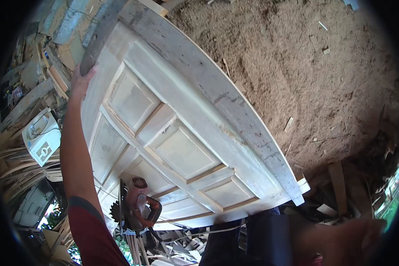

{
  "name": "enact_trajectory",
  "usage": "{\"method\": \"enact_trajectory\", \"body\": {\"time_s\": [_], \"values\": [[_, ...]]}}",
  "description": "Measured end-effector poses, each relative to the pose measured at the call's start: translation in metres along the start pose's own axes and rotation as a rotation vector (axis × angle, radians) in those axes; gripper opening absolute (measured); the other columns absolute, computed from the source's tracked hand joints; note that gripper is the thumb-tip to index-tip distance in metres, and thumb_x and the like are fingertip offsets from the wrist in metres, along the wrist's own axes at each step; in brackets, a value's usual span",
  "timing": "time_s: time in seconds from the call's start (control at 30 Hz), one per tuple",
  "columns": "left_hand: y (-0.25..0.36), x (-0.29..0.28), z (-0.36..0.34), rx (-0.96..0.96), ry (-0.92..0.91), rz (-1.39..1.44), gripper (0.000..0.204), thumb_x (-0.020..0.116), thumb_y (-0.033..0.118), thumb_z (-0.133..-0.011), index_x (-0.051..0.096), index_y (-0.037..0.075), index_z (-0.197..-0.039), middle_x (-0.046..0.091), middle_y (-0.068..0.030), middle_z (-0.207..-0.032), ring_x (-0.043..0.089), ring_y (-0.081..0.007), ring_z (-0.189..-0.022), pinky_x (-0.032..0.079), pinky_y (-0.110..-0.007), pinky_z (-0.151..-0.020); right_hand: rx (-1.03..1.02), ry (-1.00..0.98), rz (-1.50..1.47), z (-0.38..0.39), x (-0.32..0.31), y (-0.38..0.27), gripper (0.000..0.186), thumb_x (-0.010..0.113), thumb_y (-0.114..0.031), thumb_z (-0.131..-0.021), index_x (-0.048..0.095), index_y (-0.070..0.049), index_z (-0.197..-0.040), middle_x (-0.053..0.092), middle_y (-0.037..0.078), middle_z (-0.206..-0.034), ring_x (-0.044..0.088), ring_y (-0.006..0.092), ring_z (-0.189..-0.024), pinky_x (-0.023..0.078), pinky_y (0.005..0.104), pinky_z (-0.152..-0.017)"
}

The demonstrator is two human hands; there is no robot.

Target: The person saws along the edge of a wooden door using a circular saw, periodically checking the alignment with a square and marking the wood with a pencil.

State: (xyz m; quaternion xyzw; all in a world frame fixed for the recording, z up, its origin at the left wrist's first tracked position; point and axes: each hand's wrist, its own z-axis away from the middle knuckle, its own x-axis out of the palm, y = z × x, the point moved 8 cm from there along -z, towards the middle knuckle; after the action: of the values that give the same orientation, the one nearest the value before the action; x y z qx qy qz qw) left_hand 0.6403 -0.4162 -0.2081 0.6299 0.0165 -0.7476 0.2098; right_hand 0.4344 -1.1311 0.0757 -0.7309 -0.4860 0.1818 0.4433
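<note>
A pale wooden panelled door (157,57) lies in front of me, with several recessed panels. Along its far right side runs a long weathered grey board (235,99); another grey board (103,42) crosses its far end. My left hand (81,82) is closed on the near-left end of that crossing board, the arm stretched out. On the near part of the door rests a red and black circular saw (138,199), its toothed blade showing at its left side. My right hand (352,241) is a blur at the lower right, apart from the door; its fingers cannot be made out.
Sawdust-covered ground (306,84) spreads beyond the door on the right. Stacked wood offcuts (53,75) crowd the left, beside a white box-like appliance (43,136). More scraps (181,250) lie below the near edge, by my dark-trousered legs. A cable trails from the saw.
</note>
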Motion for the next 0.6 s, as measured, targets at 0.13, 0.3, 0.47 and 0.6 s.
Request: {"method": "enact_trajectory", "body": {"time_s": [0.13, 0.3, 0.47, 0.6], "values": [[0.008, 0.022, 0.007, -0.059, -0.249, 0.077, 0.083, 0.076, 0.055, -0.083, 0.052, 0.000, -0.141, 0.060, -0.0184, -0.132, 0.057, -0.0312, -0.123, 0.042, -0.040, -0.105, 0.085, -0.210, 0.225, 0.022, -0.011, -0.009, 0.054, 0.062, -0.040, -0.092, 0.056, 0.001, -0.126, 0.060, 0.017, -0.101, 0.056, 0.0215, -0.076, 0.046, 0.0372, -0.067], [-0.052, 0.035, -0.019, -0.020, -0.127, -0.014, 0.079, 0.072, 0.051, -0.087, 0.050, -0.001, -0.143, 0.058, -0.0174, -0.137, 0.056, -0.0297, -0.125, 0.041, -0.038, -0.106, 0.179, -0.339, 0.498, 0.037, -0.020, -0.021, 0.038, 0.062, -0.030, -0.092, 0.058, -0.002, -0.118, 0.058, 0.015, -0.090, 0.052, 0.0201, -0.066, 0.044, 0.0354, -0.060], [-0.093, 0.001, -0.067, 0.044, -0.186, -0.095, 0.081, 0.069, 0.050, -0.091, 0.043, 0.001, -0.150, 0.051, -0.0146, -0.147, 0.051, -0.0282, -0.132, 0.038, -0.036, -0.111, 0.586, -0.728, 0.863, 0.101, -0.087, 0.045, 0.023, 0.064, 0.000, -0.084, 0.060, -0.001, -0.107, 0.063, 0.017, -0.084, 0.060, 0.0206, -0.068, 0.049, 0.0320, -0.058], [-0.086, 0.022, -0.058, 0.038, -0.208, -0.064, 0.081, 0.070, 0.047, -0.091, 0.040, 0.000, -0.150, 0.050, -0.0163, -0.147, 0.052, -0.0301, -0.131, 0.039, -0.037, -0.110, 1.057, -0.423, 0.870, 0.176, -0.182, 0.064, 0.020, 0.062, 0.003, -0.081, 0.065, 0.002, -0.101, 0.069, 0.016, -0.092, 0.071, 0.0225, -0.085, 0.056, 0.0334, -0.078]]}}
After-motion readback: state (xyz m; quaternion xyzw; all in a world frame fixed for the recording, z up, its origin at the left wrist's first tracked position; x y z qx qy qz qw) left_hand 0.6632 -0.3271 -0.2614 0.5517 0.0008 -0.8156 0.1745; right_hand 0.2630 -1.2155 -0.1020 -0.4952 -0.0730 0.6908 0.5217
